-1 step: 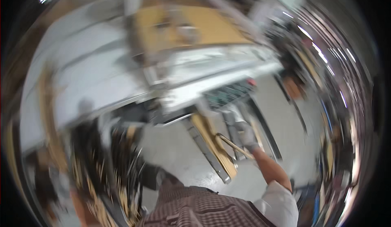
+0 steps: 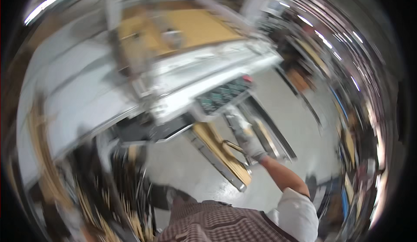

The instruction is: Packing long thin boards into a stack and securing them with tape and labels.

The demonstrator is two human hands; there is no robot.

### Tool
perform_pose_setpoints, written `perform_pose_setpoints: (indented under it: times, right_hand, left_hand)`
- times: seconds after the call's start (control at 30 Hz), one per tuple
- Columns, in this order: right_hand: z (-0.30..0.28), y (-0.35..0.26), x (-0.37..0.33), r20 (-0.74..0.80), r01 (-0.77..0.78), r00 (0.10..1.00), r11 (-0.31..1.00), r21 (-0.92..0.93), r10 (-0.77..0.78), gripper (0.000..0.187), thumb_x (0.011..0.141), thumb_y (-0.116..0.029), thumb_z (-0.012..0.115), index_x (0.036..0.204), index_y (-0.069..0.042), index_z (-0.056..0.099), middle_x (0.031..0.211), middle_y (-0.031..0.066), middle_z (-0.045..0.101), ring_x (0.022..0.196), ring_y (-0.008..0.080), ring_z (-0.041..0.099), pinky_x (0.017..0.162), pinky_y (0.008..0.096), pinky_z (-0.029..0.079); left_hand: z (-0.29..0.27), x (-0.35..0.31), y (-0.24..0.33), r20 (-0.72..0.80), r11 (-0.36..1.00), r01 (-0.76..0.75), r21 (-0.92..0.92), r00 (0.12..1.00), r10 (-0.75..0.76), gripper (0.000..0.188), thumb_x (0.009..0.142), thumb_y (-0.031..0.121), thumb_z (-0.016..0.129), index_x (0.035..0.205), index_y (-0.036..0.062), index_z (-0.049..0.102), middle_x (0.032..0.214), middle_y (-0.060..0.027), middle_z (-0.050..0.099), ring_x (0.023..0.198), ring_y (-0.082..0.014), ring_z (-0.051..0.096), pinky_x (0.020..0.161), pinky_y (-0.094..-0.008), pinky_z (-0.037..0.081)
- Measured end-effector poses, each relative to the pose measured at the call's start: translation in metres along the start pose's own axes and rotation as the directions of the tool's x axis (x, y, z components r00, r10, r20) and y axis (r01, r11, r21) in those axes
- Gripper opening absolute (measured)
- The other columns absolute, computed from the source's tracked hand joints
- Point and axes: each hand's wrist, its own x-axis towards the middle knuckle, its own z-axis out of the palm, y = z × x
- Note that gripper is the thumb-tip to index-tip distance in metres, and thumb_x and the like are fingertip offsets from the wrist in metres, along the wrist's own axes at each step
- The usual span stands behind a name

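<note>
Though blurred, gloved right hand (image 2: 251,144) outstretched near the control panel (image 2: 223,95) — grip indiscernible.

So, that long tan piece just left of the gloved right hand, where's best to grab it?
Probably the near end of the long tan piece, coming from its right, the side the gloved right hand is on. It is long and narrow, that end points toward the person, and a dark rail runs along its left.

I count one control panel (image 2: 224,95) ahead of the right hand (image 2: 253,148), one red button (image 2: 247,78) on it, one yellow sheet (image 2: 204,27) farther beyond.
</note>
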Motion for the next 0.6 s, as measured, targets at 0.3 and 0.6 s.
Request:
perform_pose_setpoints:
  times: [0.3, 0.6]
  right_hand:
    - [0.115, 0.302, -0.320, 0.316, -0.514, 0.807, 0.857, -0.038, 0.498, 0.031, 0.083, -0.033, 0.054, 0.091, -0.009, 0.071, 0.086, 0.0151, 0.071, 0.084, 0.0321, 0.066, 0.079, 0.0413, 0.051]
    - [0.163, 0.414, -0.654, 0.195, -0.713, 0.685, 0.590, 0.379, 0.702, 0.046, 0.084, -0.035, 0.057, 0.117, -0.004, 0.066, 0.111, 0.0199, 0.068, 0.102, 0.0342, 0.065, 0.091, 0.0417, 0.049]
  left_hand:
    - [0.108, -0.133, 0.048, -0.037, 0.982, -0.051, 0.183, 0.998, 0.058, 0.056, 0.081, 0.022, 0.066, 0.128, -0.0042, 0.049, 0.135, -0.0223, 0.050, 0.124, -0.0363, 0.049, 0.106, -0.0418, 0.039]
    - [0.394, -0.295, 0.318, 0.331, 0.706, -0.692, -0.150, 0.638, 0.695, 0.062, 0.079, 0.015, 0.068, 0.132, -0.0050, 0.046, 0.141, -0.0218, 0.044, 0.122, -0.0351, 0.051, 0.107, -0.0412, 0.040]
